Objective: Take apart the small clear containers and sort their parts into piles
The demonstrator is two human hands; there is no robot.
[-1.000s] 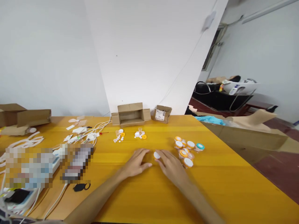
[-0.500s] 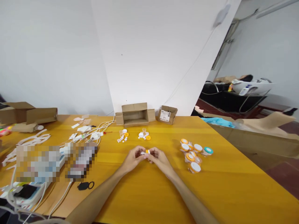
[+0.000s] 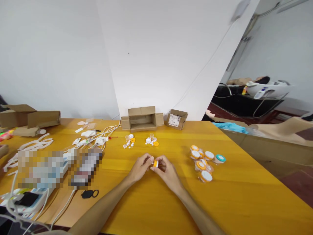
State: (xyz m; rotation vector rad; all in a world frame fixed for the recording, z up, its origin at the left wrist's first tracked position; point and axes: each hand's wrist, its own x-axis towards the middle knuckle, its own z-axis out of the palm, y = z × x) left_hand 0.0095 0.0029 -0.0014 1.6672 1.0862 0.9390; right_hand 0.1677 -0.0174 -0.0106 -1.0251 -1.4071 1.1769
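Head view: small orange-and-white container (image 3: 156, 164) over table (image 3: 151, 202), pinched between fingertips of left hand (image 3: 140, 168) and right hand (image 3: 169, 171), hands close together. Judged light, stiff, perhaps slippery; best held around rim.

Apparent handwritten "4" on box label (image 3: 174, 120)

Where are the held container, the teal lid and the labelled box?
Held container (image 3: 155, 164): head view, orange band.
Teal lid (image 3: 220, 158): head view, top centre.
Labelled box (image 3: 174, 120): head view, white label.
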